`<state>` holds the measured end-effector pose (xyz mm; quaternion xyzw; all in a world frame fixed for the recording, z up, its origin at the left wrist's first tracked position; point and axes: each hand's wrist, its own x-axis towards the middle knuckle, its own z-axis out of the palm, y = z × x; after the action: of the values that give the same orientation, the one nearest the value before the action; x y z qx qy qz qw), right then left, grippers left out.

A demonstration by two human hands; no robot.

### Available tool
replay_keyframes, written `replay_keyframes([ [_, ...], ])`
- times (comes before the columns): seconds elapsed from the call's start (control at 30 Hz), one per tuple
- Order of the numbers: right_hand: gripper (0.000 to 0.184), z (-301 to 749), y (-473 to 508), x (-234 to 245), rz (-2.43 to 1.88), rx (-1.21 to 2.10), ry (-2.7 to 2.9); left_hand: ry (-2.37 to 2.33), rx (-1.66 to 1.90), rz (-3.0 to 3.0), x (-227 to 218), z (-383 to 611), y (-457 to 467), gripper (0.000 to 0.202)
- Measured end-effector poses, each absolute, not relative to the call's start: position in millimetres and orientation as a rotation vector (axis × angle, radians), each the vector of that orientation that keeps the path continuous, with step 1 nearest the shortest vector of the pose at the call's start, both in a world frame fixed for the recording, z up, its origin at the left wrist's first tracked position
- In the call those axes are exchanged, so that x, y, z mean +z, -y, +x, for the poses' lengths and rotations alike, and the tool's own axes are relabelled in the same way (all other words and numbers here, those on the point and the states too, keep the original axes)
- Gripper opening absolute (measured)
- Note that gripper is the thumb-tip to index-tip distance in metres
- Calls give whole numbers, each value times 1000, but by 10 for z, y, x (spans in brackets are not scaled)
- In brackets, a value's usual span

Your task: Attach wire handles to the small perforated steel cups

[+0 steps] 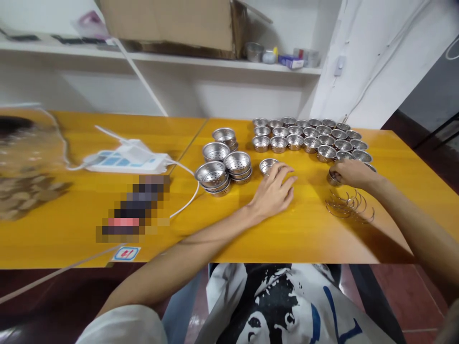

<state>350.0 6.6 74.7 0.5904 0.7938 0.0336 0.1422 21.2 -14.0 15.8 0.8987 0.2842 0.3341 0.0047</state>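
Note:
My right hand [353, 173] is closed on a small perforated metal cup [333, 179] at the right of the table, its fingertips at the cup's rim. Just in front of it lies a loose heap of thin curved wire rings [347, 206]. My left hand [274, 191] is spread with the fingers apart, beside a single metal cup [268, 166]. It overlaps that cup's near edge; whether it touches the cup I cannot tell. Left of this hand stand stacked metal cups [211, 174]. Behind both hands, rows of similar cups [294, 141] stand upright.
A white power strip [136, 162] with cables lies on the yellow table [229, 234]. A blurred-out item [138, 205] is in front of it. Brown pieces [28, 193] lie far left. A shelf [172, 59] at the back carries a cardboard box [168, 24].

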Motion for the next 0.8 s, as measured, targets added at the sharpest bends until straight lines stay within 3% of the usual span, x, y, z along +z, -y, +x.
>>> replay_keyframes([
  [0.27, 23, 3078, -102, 763, 1546, 131, -2579, -862, 1073, 2569, 51, 198, 80, 30],
  [0.43, 25, 2949, -214, 791, 1370, -238, -2706, -844, 995, 2479, -42, 220, 79, 32],
  [0.57, 30, 2814, -206, 776, 1401, 35, -2623, -844, 957, 2403, -104, 236, 63, 35],
  [0.7, 39, 2618, -148, 727, 1345, 189, -2633, -823, 965, 2256, -153, 251, 40, 59],
  [0.8, 37, 2484, -137, 682, 1364, 110, -2759, -744, 963, 2106, -169, 267, 45, 87],
])
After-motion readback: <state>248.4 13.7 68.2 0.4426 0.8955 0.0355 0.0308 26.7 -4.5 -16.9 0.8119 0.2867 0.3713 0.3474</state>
